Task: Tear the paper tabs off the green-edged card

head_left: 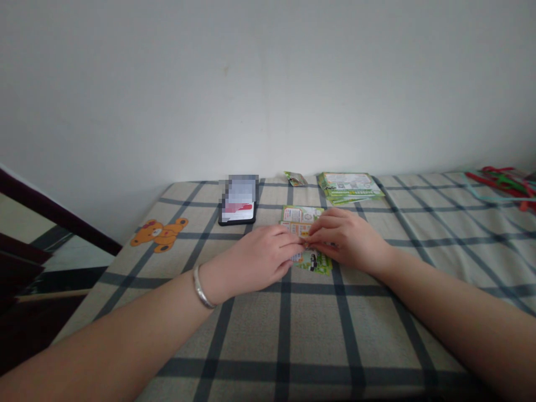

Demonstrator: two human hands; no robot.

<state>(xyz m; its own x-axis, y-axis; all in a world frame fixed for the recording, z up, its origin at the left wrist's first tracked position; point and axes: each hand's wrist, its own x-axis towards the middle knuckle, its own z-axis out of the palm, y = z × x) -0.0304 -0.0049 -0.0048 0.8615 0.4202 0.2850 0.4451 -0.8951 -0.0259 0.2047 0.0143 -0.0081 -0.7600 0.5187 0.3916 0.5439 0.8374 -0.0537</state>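
Note:
A green printed leaflet [316,266], with white and yellow panels and small pictures, lies flat on the tablecloth under my fingers. My left hand [262,257], a silver bangle on its wrist, reaches over its left side with fingers pressed together. From the right, my right hand [354,237] bends its fingers into a pinch over the leaflet's middle. Both sets of fingertips meet there, around a tiny brownish spot too small to name. Much of the leaflet's centre is hidden by the fingers.
A phone [238,209] with a lit screen lies left of the leaflet. By the wall are a small green packet [295,178] and a stack of green printed sheets [352,186]. Red and green strips [502,183] lie at far right. A bear sticker [159,234] marks the checked cloth [318,329].

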